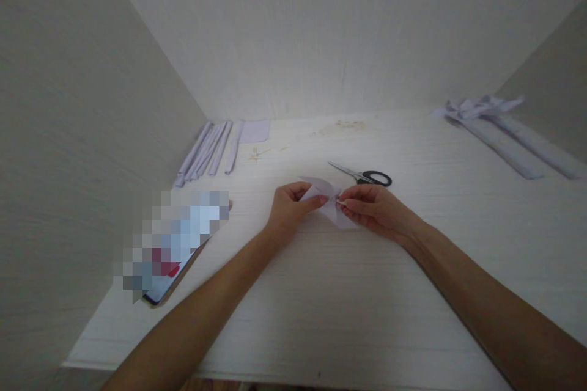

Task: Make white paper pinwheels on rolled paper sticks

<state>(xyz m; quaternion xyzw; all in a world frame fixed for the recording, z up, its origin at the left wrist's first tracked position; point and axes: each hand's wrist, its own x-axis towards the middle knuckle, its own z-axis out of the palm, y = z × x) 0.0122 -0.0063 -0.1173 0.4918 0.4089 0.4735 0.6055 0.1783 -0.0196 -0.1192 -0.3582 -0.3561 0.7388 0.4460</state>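
Observation:
A small folded piece of pale lilac paper [326,198] is held between both hands just above the white desk [367,293]. My left hand [288,204] pinches its left side with thumb and fingers. On the paper's right side, my right hand [373,208] grips with closed fingertips at the paper's middle. Black-handled scissors [362,175] lie on the desk just behind my right hand, blades pointing left.
Several rolled lilac paper strips [206,149] and a flat paper square [255,131] lie at the back left. A phone [177,244] lies at the left edge. More paper rolls with a folded piece [504,131] sit at the back right. Walls enclose the desk on three sides.

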